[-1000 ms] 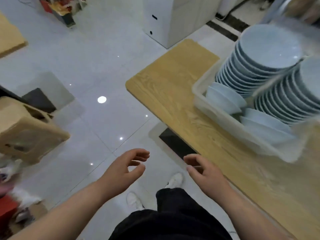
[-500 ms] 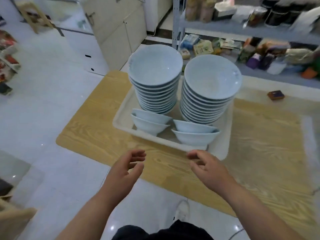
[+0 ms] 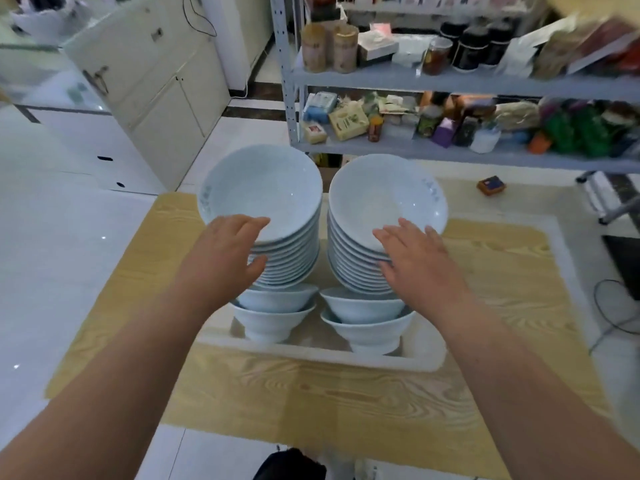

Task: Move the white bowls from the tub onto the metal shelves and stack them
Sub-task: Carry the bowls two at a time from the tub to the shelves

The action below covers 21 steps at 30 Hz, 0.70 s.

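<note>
White tub [image 3: 311, 353] sits on a wooden table [image 3: 311, 403], long side toward the person. Contents: two tall stacks of white bowls side by side, left stack [image 3: 273, 216] and right stack [image 3: 384, 216], both tilted toward the camera. In front of them, nearer the person, two short nested pairs of small bowls, left pair [image 3: 273, 313] and right pair [image 3: 367, 322], standing upright on their feet. Left hand [image 3: 225, 261] is spread over the near rim of the left stack, fingers on top, thumb against the side of the stack; not closed around anything. Right hand [image 3: 419, 265] likewise spread at the near rim of the right stack, fingers extended; whether it presses the bowls cannot be told. Behind the table, grey metal shelves [image 3: 450, 81] are crowded with jars, boxes and packets on both visible levels. A small dark box [image 3: 491, 185] lies on the table's far side. White cabinets [image 3: 156, 84] stand to the left.
</note>
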Tool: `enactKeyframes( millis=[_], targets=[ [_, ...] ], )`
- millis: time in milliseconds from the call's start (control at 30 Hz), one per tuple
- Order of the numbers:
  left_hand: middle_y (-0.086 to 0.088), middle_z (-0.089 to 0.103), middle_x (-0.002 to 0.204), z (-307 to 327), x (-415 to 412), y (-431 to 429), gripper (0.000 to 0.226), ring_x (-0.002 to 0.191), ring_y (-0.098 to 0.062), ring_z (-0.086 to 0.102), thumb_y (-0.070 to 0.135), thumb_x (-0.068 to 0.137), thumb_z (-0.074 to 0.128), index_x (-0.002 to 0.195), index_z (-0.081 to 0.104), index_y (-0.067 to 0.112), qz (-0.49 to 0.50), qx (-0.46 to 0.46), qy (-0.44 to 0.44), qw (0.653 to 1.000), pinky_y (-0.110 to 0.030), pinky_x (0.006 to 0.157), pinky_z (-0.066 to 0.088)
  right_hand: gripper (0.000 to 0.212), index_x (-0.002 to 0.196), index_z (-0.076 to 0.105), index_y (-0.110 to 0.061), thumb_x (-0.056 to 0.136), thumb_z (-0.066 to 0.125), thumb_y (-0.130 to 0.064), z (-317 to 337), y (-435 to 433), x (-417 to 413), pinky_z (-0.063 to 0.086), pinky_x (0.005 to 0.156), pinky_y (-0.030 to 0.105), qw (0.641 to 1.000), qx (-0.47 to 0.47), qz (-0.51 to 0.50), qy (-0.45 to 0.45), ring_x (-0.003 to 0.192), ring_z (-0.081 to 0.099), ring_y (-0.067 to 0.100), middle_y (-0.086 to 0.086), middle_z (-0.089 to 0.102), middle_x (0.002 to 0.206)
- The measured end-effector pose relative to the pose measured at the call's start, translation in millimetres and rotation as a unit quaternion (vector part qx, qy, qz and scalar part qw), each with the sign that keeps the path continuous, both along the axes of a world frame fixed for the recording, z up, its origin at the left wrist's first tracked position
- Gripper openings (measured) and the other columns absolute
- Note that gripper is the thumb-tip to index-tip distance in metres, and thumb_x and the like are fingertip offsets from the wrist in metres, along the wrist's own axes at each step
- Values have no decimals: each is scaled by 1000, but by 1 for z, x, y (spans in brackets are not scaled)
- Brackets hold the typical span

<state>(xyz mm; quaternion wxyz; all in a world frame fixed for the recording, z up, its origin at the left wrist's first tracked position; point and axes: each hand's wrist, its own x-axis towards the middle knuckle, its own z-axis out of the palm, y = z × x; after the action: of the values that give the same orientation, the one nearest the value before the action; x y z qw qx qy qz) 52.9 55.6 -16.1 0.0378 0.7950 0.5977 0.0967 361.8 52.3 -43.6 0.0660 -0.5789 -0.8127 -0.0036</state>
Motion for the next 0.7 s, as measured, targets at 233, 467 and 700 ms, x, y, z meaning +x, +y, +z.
enactKeyframes(
  millis=[233,467,700],
  targets=[
    [10,60,114,9,-20,54,25,106,-14,57,35,93,57,119,61,37,-50,-152,110,981,-32,82,49,40,134,51,-31,98,45,-17,12,11,-12,53,81,38,999,-46,-22,-11,99,62,27,-4,63,124],
    [9,50,97,12,-20,48,33,86,-15,50,4,91,51,110,58,31,-81,-53,106,990,-29,55,39,37,120,59,-16,86,54,-5,1,14,-6,47,76,41,999,28,6,-18,88,60,28,5,64,101],
    [-5,57,82,31,-1,10,42,75,-30,57,-13,71,51,100,63,14,-25,65,102,992,-40,56,47,31,107,64,-13,87,41,-6,9,8,8,44,73,39,990,121,47,60,83,57,28,5,61,94]
  ],
)
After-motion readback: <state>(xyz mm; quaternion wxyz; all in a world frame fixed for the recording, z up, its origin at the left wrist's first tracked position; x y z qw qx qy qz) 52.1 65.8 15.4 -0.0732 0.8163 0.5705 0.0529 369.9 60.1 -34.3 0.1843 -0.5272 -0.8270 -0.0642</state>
